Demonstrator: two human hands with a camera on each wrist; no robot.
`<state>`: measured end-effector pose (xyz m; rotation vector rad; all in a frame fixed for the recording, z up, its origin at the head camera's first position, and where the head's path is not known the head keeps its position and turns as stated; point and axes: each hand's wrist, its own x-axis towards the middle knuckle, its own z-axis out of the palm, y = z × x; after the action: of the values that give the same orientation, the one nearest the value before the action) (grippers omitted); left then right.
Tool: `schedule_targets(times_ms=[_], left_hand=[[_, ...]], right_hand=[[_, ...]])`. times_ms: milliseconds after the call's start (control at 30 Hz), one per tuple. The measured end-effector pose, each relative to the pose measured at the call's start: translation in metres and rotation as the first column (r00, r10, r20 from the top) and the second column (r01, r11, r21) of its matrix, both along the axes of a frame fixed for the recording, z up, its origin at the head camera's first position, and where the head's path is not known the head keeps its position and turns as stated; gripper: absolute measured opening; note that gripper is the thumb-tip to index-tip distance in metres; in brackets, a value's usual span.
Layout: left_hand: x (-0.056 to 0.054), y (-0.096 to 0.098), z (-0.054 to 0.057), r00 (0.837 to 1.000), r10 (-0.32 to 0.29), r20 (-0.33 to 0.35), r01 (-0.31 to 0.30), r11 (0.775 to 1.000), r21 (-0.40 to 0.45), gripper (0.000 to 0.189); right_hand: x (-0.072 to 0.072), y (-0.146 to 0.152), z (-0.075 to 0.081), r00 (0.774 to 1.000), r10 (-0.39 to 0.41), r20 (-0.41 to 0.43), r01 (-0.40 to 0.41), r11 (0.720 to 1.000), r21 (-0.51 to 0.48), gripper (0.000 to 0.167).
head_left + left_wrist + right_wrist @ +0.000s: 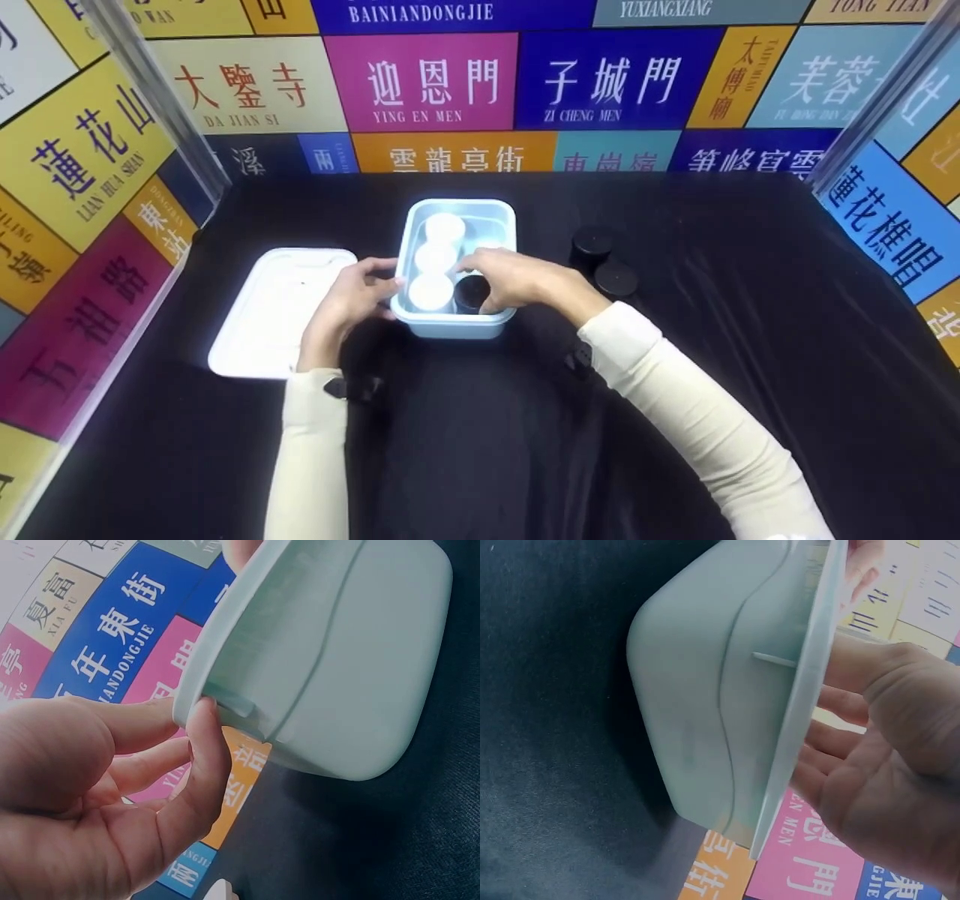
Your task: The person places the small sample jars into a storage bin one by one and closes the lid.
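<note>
In the head view a pale green plastic container stands open on the black cloth. Three white round items sit in a row along its left side. My left hand pinches the container's left rim between thumb and fingers, as the left wrist view also shows. From the right, my right hand reaches over the rim, thumb and fingers around a black round jar in the near right corner. In the right wrist view the container wall hides those fingertips and the jar.
A white rectangular lid lies flat left of the container. Two black round jars stand to the right, near my right forearm. Panels with colourful lettering rise behind and on both sides of the black-covered table.
</note>
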<state>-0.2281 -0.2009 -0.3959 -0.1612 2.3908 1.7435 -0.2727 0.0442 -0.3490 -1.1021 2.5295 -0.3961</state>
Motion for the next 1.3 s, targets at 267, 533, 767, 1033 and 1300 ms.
schedule_targets(times_ms=[267, 533, 767, 1033, 1300], left_hand=[[0.000, 0.000, 0.001, 1.000, 0.005, 0.010, -0.005, 1.000, -0.011, 0.048], [0.001, -0.001, 0.000, 1.000, -0.001, 0.002, 0.001, 1.000, 0.000, 0.049], [0.000, 0.000, -0.002, 1.000, -0.012, -0.012, 0.012, 1.000, 0.009, 0.051], [0.002, -0.001, -0.002, 1.000, 0.002, 0.004, -0.002, 1.000, -0.023, 0.048], [0.000, 0.001, 0.001, 1.000, 0.003, 0.003, -0.003, 0.999, -0.033, 0.048]], right_hand=[[0.010, 0.023, 0.009, 0.994, -0.077, -0.078, 0.061, 0.978, -0.199, 0.054], [0.025, 0.051, 0.009, 0.963, -0.228, -0.141, 0.142, 0.880, -0.454, 0.045], [0.026, 0.083, -0.005, 0.927, -0.358, -0.117, 0.214, 0.756, -0.619, 0.042], [0.014, 0.120, -0.028, 0.911, -0.396, -0.114, 0.239, 0.733, -0.636, 0.045], [-0.002, 0.154, -0.048, 0.888, -0.452, -0.080, 0.311, 0.720, -0.621, 0.052]])
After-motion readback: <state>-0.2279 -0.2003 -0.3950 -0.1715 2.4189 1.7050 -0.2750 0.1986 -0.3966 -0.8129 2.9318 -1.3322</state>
